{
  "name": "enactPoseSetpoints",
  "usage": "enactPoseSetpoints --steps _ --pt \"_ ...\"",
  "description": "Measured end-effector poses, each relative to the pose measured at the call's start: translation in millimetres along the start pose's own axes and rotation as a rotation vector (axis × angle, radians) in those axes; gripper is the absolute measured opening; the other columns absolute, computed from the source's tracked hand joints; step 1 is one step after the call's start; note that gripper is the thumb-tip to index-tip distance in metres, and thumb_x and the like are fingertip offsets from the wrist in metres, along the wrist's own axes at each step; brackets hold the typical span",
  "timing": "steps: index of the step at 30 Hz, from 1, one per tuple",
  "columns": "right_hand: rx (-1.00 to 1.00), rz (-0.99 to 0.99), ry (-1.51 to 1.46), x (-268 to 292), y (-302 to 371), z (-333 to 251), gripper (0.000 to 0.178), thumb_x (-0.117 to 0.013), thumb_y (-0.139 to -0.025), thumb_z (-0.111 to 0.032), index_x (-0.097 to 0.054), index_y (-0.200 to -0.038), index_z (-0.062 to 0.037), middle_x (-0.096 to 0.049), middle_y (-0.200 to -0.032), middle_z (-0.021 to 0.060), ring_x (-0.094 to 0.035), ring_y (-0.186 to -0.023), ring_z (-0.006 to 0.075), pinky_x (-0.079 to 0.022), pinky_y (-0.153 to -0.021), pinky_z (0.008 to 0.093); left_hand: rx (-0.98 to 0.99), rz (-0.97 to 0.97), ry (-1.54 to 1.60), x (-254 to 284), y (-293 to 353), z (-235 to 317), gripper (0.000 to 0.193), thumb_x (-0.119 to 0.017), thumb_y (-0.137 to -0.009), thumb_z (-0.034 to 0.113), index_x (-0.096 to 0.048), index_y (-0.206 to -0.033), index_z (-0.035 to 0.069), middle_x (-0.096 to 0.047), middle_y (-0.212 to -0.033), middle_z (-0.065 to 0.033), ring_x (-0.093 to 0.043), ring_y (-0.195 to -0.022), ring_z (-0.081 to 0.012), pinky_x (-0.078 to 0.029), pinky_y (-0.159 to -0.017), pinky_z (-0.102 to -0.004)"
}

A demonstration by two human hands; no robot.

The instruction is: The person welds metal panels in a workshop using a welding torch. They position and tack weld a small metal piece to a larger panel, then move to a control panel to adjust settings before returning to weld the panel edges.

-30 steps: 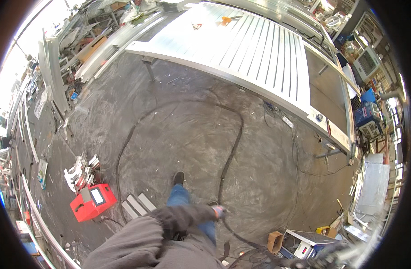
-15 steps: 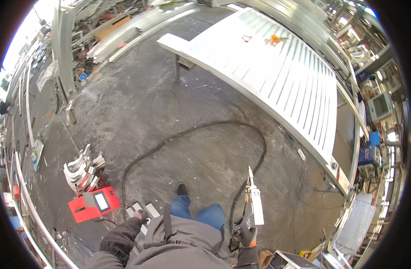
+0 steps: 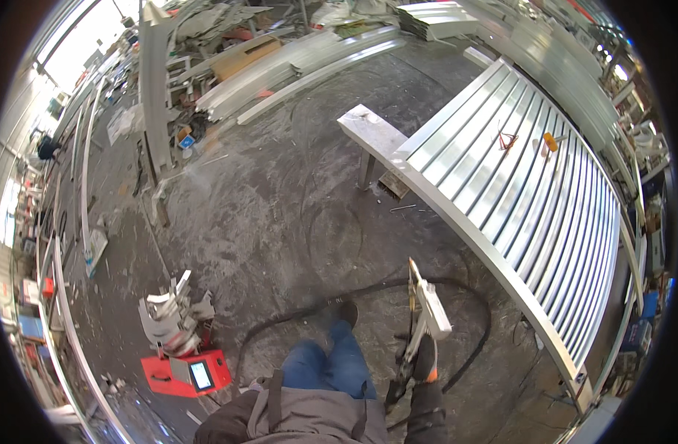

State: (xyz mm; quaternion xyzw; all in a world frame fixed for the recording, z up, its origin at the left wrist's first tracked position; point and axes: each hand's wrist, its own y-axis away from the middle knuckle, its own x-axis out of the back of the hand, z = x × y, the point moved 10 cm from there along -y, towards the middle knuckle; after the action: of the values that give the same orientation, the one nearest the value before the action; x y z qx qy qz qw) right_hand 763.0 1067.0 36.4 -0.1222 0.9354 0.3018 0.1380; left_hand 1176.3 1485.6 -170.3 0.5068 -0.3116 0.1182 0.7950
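My gloved right hand [image 3: 422, 360] is closed round the grip of a white welding gun [image 3: 431, 307]. Its thin tip points forward and a little left, over the floor. A black hose [image 3: 368, 290] lies in a wide curve ahead of my feet. Of my left hand [image 3: 259, 383], only a sliver shows beside my jacket; its fingers are hidden. To its left stands a red machine [image 3: 155, 376] with a lit screen [image 3: 200, 375]. Curved metal pieces [image 3: 172, 320] are heaped just behind that machine.
A long metal frame [image 3: 472, 240] at the right carries a ribbed silver panel [image 3: 531, 214]. On the panel lie an orange-headed tool [image 3: 551, 142] and a red-handled tool [image 3: 506, 141]. Metal lengths [image 3: 257, 85] are stacked at the back. A post [image 3: 155, 96] stands far left.
My right hand has carried the welding gun forward. My left hand has drawn back toward my jacket from the bars beside the red machine. The view has turned left.
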Motion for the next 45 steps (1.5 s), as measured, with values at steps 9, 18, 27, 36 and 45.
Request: enactPoseSetpoints --steps 9,18,27,36,45 --pt "0.078 0.102 -0.102 -62.8 -221.9 19.2 0.040 -0.052 -0.105 -0.044 -0.056 -0.111 -0.0042 -0.067 -0.086 0.0112 -0.066 -0.062 0.0211 -0.057 -0.056 0.0372 0.223 0.027 0.256 138.0 -108.7 96.1 0.031 -0.062 -0.091 0.032 -0.073 -0.105 0.006 -0.074 -0.098 -0.0186 -0.072 -0.090 -0.0308 -0.054 -0.081 -0.0416" --pt "-0.021 0.402 -0.211 -135.3 -293.7 37.1 0.034 -0.061 -0.102 -0.038 -0.054 -0.116 -0.0073 -0.056 -0.075 0.0042 -0.056 -0.056 0.0156 -0.045 -0.048 0.0322 -0.292 -0.313 -0.403 140.1 -249.8 293.8 0.047 -0.063 -0.093 0.040 -0.062 -0.132 0.015 -0.064 -0.129 -0.0213 -0.062 -0.119 -0.0380 -0.050 -0.100 -0.0456" --pt "0.044 0.423 -0.209 -140.0 -332.6 54.9 0.040 -0.063 -0.100 -0.043 -0.055 -0.112 -0.0058 -0.061 -0.081 0.0056 -0.057 -0.057 0.0133 -0.045 -0.048 0.0299 -0.634 -0.538 -0.895 105.2 -256.5 349.1 0.058 -0.059 -0.094 0.047 -0.052 -0.142 0.016 -0.046 -0.151 -0.0146 -0.037 -0.145 -0.0358 -0.029 -0.118 -0.0546" --pt "0.050 0.477 -0.177 -151.7 -351.1 61.9 0.042 -0.058 -0.102 -0.045 -0.059 -0.101 -0.0031 -0.060 -0.071 0.0059 -0.060 -0.057 0.0170 -0.046 -0.050 0.0300 -0.539 -0.559 -0.966 78.6 -272.3 341.0 0.056 -0.057 -0.094 0.043 -0.053 -0.141 0.012 -0.045 -0.151 -0.0168 -0.039 -0.143 -0.0362 -0.029 -0.118 -0.0542" --pt "0.069 0.496 -0.168 -156.9 -348.6 38.2 0.043 -0.056 -0.103 -0.047 -0.056 -0.105 -0.0043 -0.060 -0.083 0.0059 -0.060 -0.061 0.0136 -0.046 -0.049 0.0297 -0.500 -0.594 -1.039 74.4 -262.3 351.8 0.055 -0.056 -0.094 0.030 -0.050 -0.144 0.009 -0.043 -0.152 -0.0192 -0.039 -0.143 -0.0383 -0.030 -0.117 -0.0551"
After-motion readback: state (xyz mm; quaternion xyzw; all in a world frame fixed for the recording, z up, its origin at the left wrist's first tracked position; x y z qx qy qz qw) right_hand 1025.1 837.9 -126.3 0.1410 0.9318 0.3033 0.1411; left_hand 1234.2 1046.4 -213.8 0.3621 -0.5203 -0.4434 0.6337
